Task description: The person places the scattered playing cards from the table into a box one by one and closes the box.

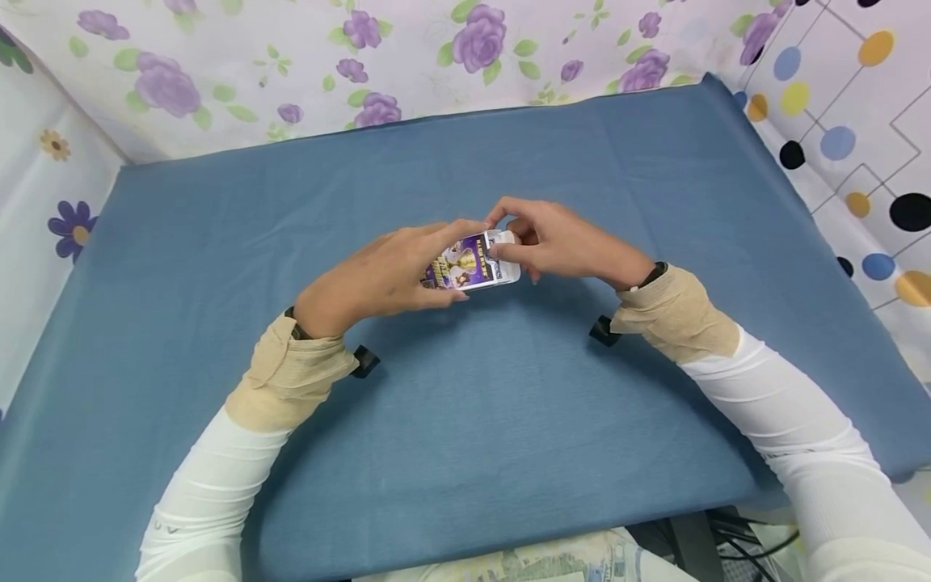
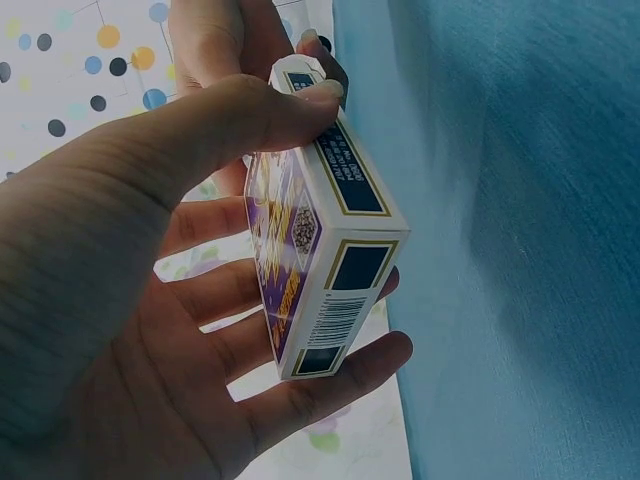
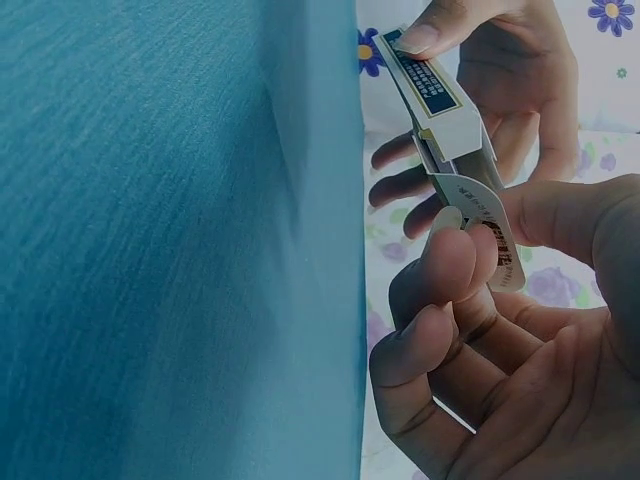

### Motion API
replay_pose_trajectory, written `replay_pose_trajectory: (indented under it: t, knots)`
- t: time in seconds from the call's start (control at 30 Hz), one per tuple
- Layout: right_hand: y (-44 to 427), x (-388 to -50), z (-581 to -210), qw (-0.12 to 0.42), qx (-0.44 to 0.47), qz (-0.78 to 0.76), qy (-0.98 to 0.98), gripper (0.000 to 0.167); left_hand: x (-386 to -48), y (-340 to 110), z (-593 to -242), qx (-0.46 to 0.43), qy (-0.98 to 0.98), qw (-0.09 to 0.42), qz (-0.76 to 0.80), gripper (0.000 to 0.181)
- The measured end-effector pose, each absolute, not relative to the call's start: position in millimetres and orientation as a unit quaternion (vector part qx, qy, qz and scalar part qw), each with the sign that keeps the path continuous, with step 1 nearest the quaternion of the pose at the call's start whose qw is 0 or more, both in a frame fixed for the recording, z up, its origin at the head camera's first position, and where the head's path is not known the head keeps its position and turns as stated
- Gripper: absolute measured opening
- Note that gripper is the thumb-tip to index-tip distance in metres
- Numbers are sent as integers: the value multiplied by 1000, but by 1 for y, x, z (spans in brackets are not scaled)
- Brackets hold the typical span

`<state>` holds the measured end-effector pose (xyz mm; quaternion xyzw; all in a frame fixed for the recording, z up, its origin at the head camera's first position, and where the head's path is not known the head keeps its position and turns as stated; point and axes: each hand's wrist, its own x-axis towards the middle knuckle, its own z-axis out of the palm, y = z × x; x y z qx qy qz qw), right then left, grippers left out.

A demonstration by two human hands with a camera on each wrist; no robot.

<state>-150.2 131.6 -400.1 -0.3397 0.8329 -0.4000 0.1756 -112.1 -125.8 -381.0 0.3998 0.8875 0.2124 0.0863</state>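
A small purple, gold and white playing-card box [image 1: 465,263] is held above the blue-covered table between both hands. My left hand [image 1: 389,271] grips it by its narrow edges, thumb on one side and fingers on the other. A printed side and a barcode end of the box [image 2: 345,290] face the left wrist camera. At the other end, the flap [image 3: 478,200] stands folded out and the box is open. My right hand [image 1: 563,241] pinches that end at the flap with thumb and fingertips. What lies deep inside the box is hidden.
A blue cloth [image 1: 465,420] covers the table. Behind it hangs a purple-flowered curtain [image 1: 291,65], and a dotted one [image 1: 858,145] hangs on the right. Dark cables [image 1: 749,541] show below the front edge.
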Motion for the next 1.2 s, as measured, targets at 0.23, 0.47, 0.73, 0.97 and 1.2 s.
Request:
replay_pose_trajectory:
  t: [0.23, 0.47, 0.73, 0.97, 1.2]
  knots:
    - [130, -151, -403, 179, -343, -390, 836, 30, -112, -125, -383, 410, 885, 78, 209, 74]
    - [128, -152, -408, 181, -339, -386, 838, 25, -110, -124, -383, 406, 886, 81, 207, 73]
    - [128, -152, -410, 178, -336, -385, 841, 23, -110, -123, -384, 405, 889, 79, 202, 74]
    - [128, -153, -408, 173, -337, -383, 843, 25, -111, -124, -382, 399, 890, 81, 202, 74]
    - [131, -153, -407, 175, -337, -400, 834, 28, -112, -126, -380, 388, 894, 89, 207, 75]
